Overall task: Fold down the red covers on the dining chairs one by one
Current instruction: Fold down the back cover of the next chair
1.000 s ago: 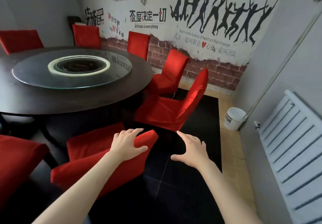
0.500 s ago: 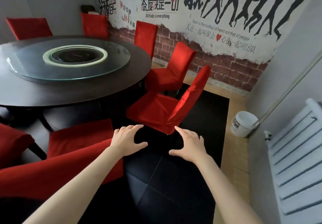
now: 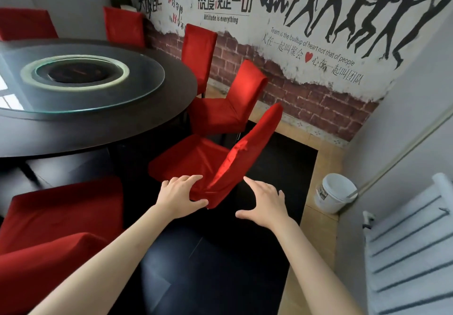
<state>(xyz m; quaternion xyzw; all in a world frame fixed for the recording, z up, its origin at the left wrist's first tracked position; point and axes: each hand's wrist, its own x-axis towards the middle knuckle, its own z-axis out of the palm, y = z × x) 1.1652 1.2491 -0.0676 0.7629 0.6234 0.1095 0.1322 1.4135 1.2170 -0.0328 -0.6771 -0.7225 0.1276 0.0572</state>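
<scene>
At the centre of the frame, the left hand [image 3: 180, 198] is gripping the near top corner of the red cover [image 3: 241, 157] on a dining chair [image 3: 193, 160], thumb under the cloth and fingers curling over it. Just to its right, the right hand [image 3: 263, 203] is hovering beside the same chair back with fingers spread and holding nothing; whether it is touching the cloth is unclear. The chair is standing on the dark floor, just right of the round worktop [image 3: 147, 128] with its glass turntable [image 3: 137, 86]. More red-covered chairs are ringing the worktop. A white bucket [image 3: 334, 193] is sitting by the right wall, above a white radiator [image 3: 411, 253].
</scene>
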